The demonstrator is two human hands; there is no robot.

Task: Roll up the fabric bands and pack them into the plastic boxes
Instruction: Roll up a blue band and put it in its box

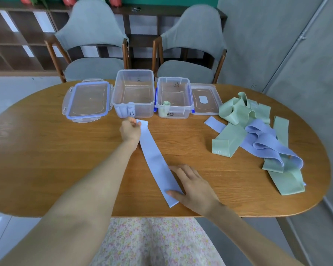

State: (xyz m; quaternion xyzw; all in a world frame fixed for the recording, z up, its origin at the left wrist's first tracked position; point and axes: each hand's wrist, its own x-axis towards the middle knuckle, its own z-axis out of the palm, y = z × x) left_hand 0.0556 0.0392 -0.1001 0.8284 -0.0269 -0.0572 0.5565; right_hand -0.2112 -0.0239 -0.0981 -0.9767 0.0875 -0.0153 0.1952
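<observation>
A lavender fabric band (pixel 156 160) lies flat and stretched out on the oval wooden desk (pixel 46 160), running from 12 o'clock toward 5 o'clock in front of the person. The left hand (pixel 130 131) holds the far end of the band, its fingers curled and pinching the fabric edge just short of the boxes. The right hand (pixel 192 186) rests on the near end, its fingers spread and straight, pressing the band to the desk.

At 12 o'clock stand two open clear plastic boxes, side by side. The larger box (pixel 133 93) holds pale rolled bands at its near left corner. The smaller box (pixel 173 96), with blue latches, holds one green roll (pixel 166 103). The blue-rimmed lid (pixel 87 100) lies at 11 o'clock beside the larger box; the clear lid (pixel 205 98) lies at 1 o'clock beside the smaller box.

At 2 o'clock lies a loose pile of green and lavender bands (pixel 258 135), well apart from both hands.
</observation>
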